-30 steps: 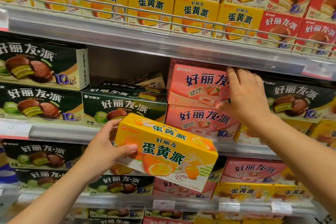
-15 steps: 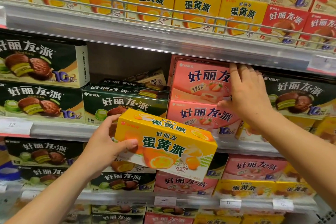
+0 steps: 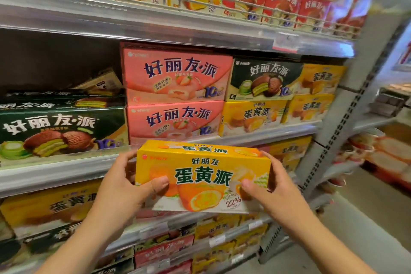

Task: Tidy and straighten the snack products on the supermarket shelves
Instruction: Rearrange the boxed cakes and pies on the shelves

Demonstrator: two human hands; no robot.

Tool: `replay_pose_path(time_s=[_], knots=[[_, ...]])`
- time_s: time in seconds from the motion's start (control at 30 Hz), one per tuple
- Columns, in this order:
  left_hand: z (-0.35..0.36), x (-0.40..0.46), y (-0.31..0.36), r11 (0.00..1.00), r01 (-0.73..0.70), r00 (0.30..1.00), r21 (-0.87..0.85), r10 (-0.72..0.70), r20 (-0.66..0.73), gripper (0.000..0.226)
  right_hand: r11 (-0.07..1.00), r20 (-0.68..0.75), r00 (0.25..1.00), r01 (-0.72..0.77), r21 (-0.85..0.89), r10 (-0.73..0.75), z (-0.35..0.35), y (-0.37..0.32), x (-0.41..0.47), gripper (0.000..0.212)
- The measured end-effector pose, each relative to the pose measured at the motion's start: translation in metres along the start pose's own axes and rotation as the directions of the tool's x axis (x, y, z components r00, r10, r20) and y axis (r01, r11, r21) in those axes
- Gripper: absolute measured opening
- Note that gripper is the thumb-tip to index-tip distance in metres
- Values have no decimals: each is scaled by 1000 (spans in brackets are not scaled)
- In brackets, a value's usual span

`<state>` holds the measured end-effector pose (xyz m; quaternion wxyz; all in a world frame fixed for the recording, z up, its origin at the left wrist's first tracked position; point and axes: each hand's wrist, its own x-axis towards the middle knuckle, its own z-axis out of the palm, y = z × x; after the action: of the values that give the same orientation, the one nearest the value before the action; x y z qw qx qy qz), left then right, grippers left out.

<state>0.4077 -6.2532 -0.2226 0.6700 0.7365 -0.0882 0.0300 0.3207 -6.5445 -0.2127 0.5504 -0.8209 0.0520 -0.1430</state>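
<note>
Shelving unit (image 3: 155, 26): metal tiers with wire front rails, behind and above the grip, stocked with boxed pies; an upright post with slotted holes stands to the right of the grip.

Dark green boxes (image 3: 60, 127): stacked on the tier up and to the left of the grip; the row sits lower than its neighbours, with a dark gap above it and a tilted box (image 3: 100, 83) at the back.

Pink boxes (image 3: 178, 75): two stacked, fronts squared, directly above and behind the grip.

Yellow boxes on the shelf (image 3: 253, 118): same print as the held one, up and to the right of the grip, beneath one dark green box and beside further yellow ones.

Held yellow box (image 3: 203, 177): off the shelf, in front of the tier edge, level, front face to the camera.

Left hand (image 3: 120, 187): grasps the box's left end, thumb on the front face, fingers behind.

Right hand (image 3: 273, 187): grasps the right end likewise.

Step in hand, as judged: carrying a stray yellow box to a matching group.

Next move, as judged: lift up and right toward the yellow stock, find a free slot, slide in front-face out, flush with neighbours; free room there cannot be told
</note>
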Motion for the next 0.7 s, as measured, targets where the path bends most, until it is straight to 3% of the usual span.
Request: replay_pose_path(time_s=[0.27, 0.4, 0.47, 0.53, 0.6, 0.7], knots=[[123, -16, -1, 995, 78, 992, -62, -71, 108, 65, 994, -36, 997, -70, 79, 73, -101, 70, -28, 69], [187, -27, -1, 998, 61, 994, 5, -61, 95, 68, 994, -5, 995, -100, 51, 100, -156, 107, -25, 83], [223, -30, 3, 998, 41, 996, 51, -46, 80, 66, 994, -28, 996, -91, -68, 89, -189, 118, -14, 99], [257, -31, 10, 994, 6, 997, 106, -15, 82, 66, 942, -38, 999, 5, -335, -19, -223, 118, 3, 109], [287, -30, 19, 988, -36, 998, 149, 27, 63, 66, 810, 85, 985, 171, -560, -149, -247, 106, 23, 100], [320, -29, 31, 984, -69, 997, 161, 65, 34, 66, 650, 279, 941, 335, -683, -192, -271, 93, 52, 97]])
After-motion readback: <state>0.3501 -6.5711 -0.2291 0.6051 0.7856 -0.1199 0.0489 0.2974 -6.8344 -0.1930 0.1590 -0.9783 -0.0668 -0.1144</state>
